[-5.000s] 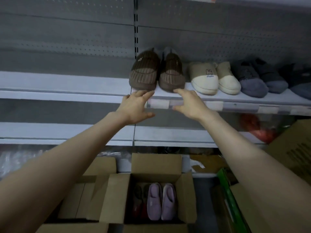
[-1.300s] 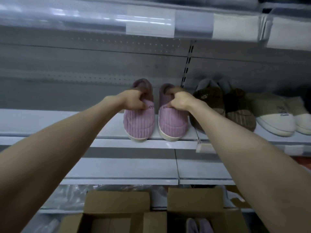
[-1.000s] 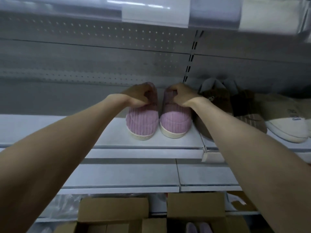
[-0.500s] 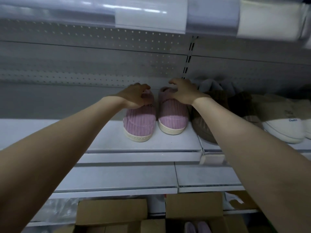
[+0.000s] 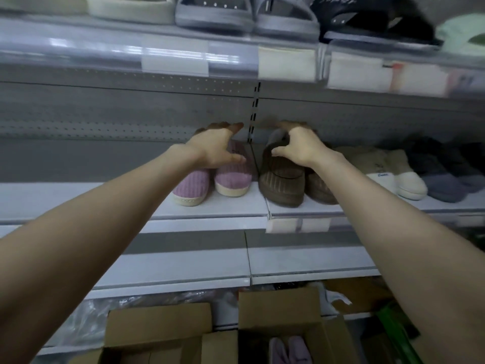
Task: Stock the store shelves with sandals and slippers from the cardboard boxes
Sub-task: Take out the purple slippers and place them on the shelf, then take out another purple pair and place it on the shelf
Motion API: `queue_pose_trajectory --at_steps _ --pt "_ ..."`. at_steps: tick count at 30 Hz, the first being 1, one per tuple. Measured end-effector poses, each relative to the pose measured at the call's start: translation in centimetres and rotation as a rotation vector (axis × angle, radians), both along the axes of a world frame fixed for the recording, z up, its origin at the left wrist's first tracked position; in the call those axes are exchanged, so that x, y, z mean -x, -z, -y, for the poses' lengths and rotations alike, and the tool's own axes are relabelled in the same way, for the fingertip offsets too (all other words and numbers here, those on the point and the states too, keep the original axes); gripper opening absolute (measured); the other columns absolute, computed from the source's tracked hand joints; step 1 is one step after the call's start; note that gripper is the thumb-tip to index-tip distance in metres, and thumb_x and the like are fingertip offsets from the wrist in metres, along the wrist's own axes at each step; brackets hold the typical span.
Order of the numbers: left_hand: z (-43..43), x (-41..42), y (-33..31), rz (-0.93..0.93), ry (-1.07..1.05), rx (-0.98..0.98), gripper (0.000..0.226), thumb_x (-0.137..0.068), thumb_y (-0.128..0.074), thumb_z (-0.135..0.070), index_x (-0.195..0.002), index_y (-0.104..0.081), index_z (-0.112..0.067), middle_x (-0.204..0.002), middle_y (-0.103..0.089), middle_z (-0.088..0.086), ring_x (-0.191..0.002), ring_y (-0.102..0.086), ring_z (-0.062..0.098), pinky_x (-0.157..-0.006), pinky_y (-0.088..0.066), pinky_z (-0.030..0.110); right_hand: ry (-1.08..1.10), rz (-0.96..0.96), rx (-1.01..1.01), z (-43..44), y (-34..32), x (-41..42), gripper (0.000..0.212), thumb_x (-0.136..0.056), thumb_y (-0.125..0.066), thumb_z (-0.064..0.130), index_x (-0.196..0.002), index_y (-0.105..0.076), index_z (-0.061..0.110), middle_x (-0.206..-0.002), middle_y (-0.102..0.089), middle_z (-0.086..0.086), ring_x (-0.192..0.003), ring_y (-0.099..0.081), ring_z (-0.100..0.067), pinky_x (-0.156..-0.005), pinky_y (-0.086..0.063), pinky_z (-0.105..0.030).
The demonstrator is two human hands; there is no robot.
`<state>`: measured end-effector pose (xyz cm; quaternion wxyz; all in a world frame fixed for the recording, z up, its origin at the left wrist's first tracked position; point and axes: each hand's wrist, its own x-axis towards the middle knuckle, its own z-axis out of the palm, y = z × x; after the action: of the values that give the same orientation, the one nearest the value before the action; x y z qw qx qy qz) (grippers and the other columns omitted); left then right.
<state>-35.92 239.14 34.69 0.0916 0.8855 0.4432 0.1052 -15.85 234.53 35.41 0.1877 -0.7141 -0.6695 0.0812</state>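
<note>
While both bare arms are reaching up to the middle shelf (image 5: 223,207), the left hand (image 5: 214,148) is hovering over the pair of pink ribbed slippers (image 5: 232,177). Its fingers are spreading wide and fairly straight toward the back panel, and its thumb is lying on the upper of the right-hand slipper of that pair. It is gripping nothing. The pink slippers are standing side by side on the shelf, toes pointing outward, just left of the upright slotted rail. The right hand (image 5: 301,147) is arching over the heel end of the nearer brown slipper (image 5: 282,182), with thumb and fingers making a wide C. The thumb tip is touching the brown upper, and the fingers, blurred, are reaching past the collar without closing round it. The brown pair is sitting just beside the pink pair, and cream slippers (image 5: 405,179) and then grey-blue slippers (image 5: 446,186) are lining up further right on the same shelf. Sandals (image 5: 215,13) are showing along the shelf above, with label holders on its front edge. Below, open cardboard boxes (image 5: 278,303) are standing on the floor, and a lilac pair of slippers (image 5: 288,350) is lying inside the right one.
</note>
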Motion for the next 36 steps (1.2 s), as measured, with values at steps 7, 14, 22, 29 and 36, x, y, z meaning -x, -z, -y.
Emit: queue_pose_trajectory --at_steps 7,14,22,29,36 --pt "8.9 -6.5 0.9 0.007 -0.041 -0.122 0.085 -0.083 -0.058 -0.050 -0.149 -0.012 -0.022 -0.152 -0.027 0.009 -0.139 -0.025 0.029 -0.113 -0.021 0.049 -0.014 0.143 -0.026 9.1 0.6 -6.8 0.068 -0.086 -0.066 0.030 -0.145 -0.034 0.020 -0.148 -0.039 -0.006 -0.136 -0.031 -0.031 -0.107 -0.026 -0.043" --pt "17.7 -12.5 7.2 0.001 -0.128 -0.038 0.087 -0.083 -0.057 -0.052 -0.149 -0.010 -0.023 -0.154 -0.022 0.006 -0.143 -0.018 0.026 -0.115 -0.017 0.049 -0.077 0.137 0.102 16.7 6.3 -13.4 0.076 -0.086 -0.065 0.033 -0.149 -0.024 0.021 -0.157 -0.021 -0.004 -0.142 -0.021 -0.028 -0.111 -0.022 -0.041" --pt "23.0 -16.1 16.2 -0.129 -0.152 0.178 0.085 -0.085 -0.054 -0.052 -0.149 -0.007 -0.025 -0.156 -0.016 0.003 -0.144 -0.012 0.021 -0.117 -0.011 0.046 -0.092 0.040 0.309 21.0 16.7 -16.6 0.075 -0.088 -0.062 0.033 -0.150 -0.021 0.023 -0.159 -0.016 -0.001 -0.144 -0.016 -0.025 -0.114 -0.016 -0.045" --pt "24.0 -17.5 27.8 -0.178 -0.134 0.379 0.084 -0.086 -0.053 -0.051 -0.149 -0.006 -0.024 -0.156 -0.015 0.004 -0.145 -0.010 0.021 -0.118 -0.010 0.044 -0.075 -0.040 0.492 22.5 28.6 -17.6 0.072 -0.089 -0.061 0.035 -0.149 -0.023 0.021 -0.157 -0.020 -0.003 -0.143 -0.018 -0.026 -0.114 -0.021 -0.046" --pt "25.0 -17.4 44.6 -0.236 -0.126 0.627 0.080 -0.087 -0.054 -0.046 -0.149 -0.009 -0.024 -0.153 -0.021 0.004 -0.142 -0.018 0.022 -0.115 -0.016 0.039 0.026 -0.192 0.688 23.7 45.5 -17.8 0.070 -0.088 -0.063 0.028 -0.147 -0.028 0.017 -0.152 -0.032 -0.005 -0.138 -0.029 -0.026 -0.112 -0.029 -0.042"
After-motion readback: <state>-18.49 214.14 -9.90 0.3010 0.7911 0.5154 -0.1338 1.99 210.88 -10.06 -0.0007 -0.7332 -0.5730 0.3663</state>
